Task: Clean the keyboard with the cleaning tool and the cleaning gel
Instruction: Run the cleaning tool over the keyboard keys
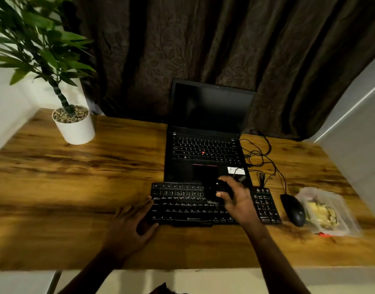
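A black external keyboard [182, 205] lies on the wooden desk [76, 187] in front of an open laptop [205, 149]. My right hand [235, 198] hovers over the keyboard's right-middle part and grips a small black cleaning tool [221, 187]; its tip is hard to make out against the dark keys. My left hand [133, 223] rests at the keyboard's left end, fingers spread along its edge and thumb at the front corner. A clear plastic pack with yellowish cleaning gel [322, 213] lies at the far right of the desk.
A black mouse [293, 210] sits between the keyboard and the gel pack, its cable [265, 158] looping beside the laptop. A potted plant in a white pot [75, 126] stands at the back left. A dark curtain [203, 49] hangs behind the desk.
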{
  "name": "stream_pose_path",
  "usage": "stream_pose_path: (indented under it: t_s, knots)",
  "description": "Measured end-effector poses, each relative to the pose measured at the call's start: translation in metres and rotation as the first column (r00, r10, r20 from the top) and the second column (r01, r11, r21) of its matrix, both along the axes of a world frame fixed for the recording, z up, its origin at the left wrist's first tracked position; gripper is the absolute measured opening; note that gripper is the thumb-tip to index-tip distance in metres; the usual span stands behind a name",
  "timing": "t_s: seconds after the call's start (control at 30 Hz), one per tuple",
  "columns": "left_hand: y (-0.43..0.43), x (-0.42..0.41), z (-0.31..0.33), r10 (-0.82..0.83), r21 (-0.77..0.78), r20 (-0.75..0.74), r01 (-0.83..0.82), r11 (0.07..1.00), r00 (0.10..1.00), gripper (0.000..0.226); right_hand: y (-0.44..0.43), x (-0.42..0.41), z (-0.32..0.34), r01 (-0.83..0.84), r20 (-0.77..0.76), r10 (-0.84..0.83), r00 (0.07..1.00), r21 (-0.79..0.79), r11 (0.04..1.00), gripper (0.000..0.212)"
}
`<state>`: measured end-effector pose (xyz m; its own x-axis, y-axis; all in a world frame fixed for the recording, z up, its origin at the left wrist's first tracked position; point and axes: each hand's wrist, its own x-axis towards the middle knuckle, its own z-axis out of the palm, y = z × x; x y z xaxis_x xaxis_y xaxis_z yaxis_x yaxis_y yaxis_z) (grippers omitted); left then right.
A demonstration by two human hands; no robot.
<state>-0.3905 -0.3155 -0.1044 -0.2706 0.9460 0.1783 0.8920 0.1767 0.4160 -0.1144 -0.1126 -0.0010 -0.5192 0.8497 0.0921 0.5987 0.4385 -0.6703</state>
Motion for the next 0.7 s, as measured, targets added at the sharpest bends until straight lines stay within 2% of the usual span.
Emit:
stream_pose_path:
  t_s: [0.2, 0.43, 0.6, 0.7]
  knots:
    - [0.002, 0.0, -0.002, 0.003, 0.031, -0.049, -0.002, 1.0, 0.999, 0.073, -0.002, -0.005, 0.005, -0.021, -0.019, 0.021, 1.0, 0.002, 1.0, 0.042]
    - [0.002, -0.001, 0.001, 0.007, 0.042, -0.073, -0.004, 0.999, 0.997, 0.071, -0.004, 0.018, 0.007, 0.068, -0.037, -0.065, 0.997, 0.089, 0.994, 0.036]
    - [0.004, -0.003, 0.0, -0.02, -0.013, -0.054, 0.02, 1.0, 0.998, 0.073, -0.017, -0.023, -0.003, 0.004, -0.099, 0.004, 0.995, 0.075, 0.997, 0.037]
    - [0.004, -0.002, 0.0, -0.01, -0.028, -0.043, 0.009, 1.0, 0.999, 0.073, -0.02, -0.035, 0.0, 0.007, -0.112, -0.006, 0.994, 0.01, 1.0, 0.039]
